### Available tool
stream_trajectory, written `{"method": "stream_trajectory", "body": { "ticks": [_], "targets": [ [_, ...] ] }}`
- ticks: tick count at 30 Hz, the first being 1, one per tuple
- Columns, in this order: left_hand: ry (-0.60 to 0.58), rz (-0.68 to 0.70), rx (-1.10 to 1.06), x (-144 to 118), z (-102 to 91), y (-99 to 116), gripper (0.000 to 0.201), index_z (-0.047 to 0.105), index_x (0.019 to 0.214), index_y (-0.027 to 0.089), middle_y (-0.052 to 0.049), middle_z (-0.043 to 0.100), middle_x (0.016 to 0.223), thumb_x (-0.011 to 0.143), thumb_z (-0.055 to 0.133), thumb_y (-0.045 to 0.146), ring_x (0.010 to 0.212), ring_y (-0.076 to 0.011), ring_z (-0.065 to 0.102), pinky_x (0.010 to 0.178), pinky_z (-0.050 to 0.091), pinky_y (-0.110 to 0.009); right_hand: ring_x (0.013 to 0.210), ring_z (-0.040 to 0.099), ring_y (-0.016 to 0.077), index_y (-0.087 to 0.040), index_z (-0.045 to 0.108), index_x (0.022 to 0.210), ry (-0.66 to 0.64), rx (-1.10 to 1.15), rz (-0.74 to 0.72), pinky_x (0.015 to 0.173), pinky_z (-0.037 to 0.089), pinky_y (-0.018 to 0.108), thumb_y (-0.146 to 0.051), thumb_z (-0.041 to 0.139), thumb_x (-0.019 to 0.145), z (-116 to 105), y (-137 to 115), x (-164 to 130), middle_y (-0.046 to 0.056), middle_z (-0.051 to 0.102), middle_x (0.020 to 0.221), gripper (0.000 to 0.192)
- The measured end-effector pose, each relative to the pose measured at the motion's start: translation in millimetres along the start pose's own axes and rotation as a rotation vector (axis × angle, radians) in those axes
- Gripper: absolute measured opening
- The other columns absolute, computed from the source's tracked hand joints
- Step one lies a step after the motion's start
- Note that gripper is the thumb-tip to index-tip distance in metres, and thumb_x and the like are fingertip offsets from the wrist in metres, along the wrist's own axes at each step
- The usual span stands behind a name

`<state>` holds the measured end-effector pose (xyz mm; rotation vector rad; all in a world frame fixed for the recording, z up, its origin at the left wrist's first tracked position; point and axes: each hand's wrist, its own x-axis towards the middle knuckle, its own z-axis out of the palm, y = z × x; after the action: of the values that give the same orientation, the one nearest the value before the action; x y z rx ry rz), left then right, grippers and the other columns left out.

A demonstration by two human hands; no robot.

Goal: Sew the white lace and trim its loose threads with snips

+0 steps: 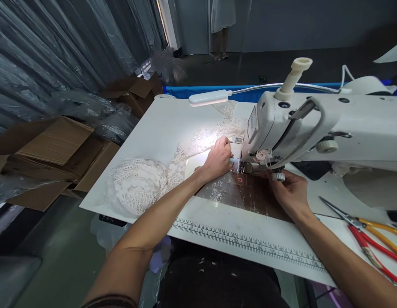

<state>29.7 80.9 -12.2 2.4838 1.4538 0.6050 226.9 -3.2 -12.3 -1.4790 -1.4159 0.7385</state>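
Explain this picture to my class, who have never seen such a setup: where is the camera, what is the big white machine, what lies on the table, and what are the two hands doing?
The camera sits on the worker's head, looking forward and down, so both forearms reach in from the bottom edge. The big white machine is a sewing machine on a white table, with a printed ruler along the near edge. A small lamp on a bendy neck lights the needle area. The left hand presses on white lace beside the presser foot; more lace lies heaped to the left. The right hand rests under the machine's head; whether its fingers grip anything cannot be told. Scissors and pliers with red and yellow handles lie at the right. Cardboard boxes stand on the floor, and another person stands far behind.
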Motion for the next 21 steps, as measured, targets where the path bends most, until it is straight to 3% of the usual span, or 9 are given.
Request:
{"method": "stream_trajectory", "body": {
  "ticks": [5, 11, 17, 21],
  "targets": [
    [0.131, -0.083, -0.061, 2.5, 6.8, -6.6, 0.033, 0.027, 0.069, 0.022, -0.008, 0.041, 0.089, 0.076, 0.043, -0.005, 0.084, -0.0200, 0.043, 0.065, 0.045, -0.031, 0.060, 0.056, 0.0176, -0.021, 0.055, 0.060, 0.012, 0.056, 0.008, 0.052, 0.041, 0.025, -0.032, 0.056, 0.081, -0.7, -1.7, 1.7, -0.002, 0.051, 0.051, 0.023],
    [0.220, -0.108, -0.029, -0.7, 5.8, -3.6, 0.032, 0.025, 0.069, 0.023, -0.007, 0.039, 0.085, 0.079, 0.037, -0.005, 0.078, -0.0189, 0.041, 0.063, 0.043, -0.032, 0.066, 0.060, 0.0201, -0.021, 0.051, 0.054, -0.028, 0.001, -0.021, 0.054, 0.042, 0.025, -0.031, 0.053, 0.082, -0.7, 2.0, 2.6, -0.001, 0.051, 0.050, 0.030],
    [0.148, -0.086, 0.045, 0.2, -2.8, -4.4, 0.026, 0.032, 0.070, 0.022, -0.006, 0.041, 0.080, 0.084, 0.036, 0.000, 0.075, -0.0191, 0.043, 0.064, 0.043, -0.032, 0.054, 0.055, 0.0167, -0.019, 0.061, 0.062, -0.177, -0.232, -0.047, 0.052, 0.039, 0.027, -0.041, 0.052, 0.086, 1.5, -8.8, -6.0, 0.001, 0.058, 0.054, 0.034],
    [0.007, -0.109, 0.069, -0.4, -26.2, 0.7, 0.018, 0.041, 0.076, 0.019, -0.006, 0.045, 0.081, 0.088, 0.037, 0.006, 0.072, -0.0179, 0.045, 0.061, 0.043, -0.031, 0.063, 0.057, 0.0193, -0.021, 0.064, 0.074, -0.372, -0.451, -0.245, 0.061, 0.044, 0.032, -0.047, 0.053, 0.088, 1.9, -18.2, -15.3, 0.004, 0.064, 0.069, 0.032]
  ]
}}
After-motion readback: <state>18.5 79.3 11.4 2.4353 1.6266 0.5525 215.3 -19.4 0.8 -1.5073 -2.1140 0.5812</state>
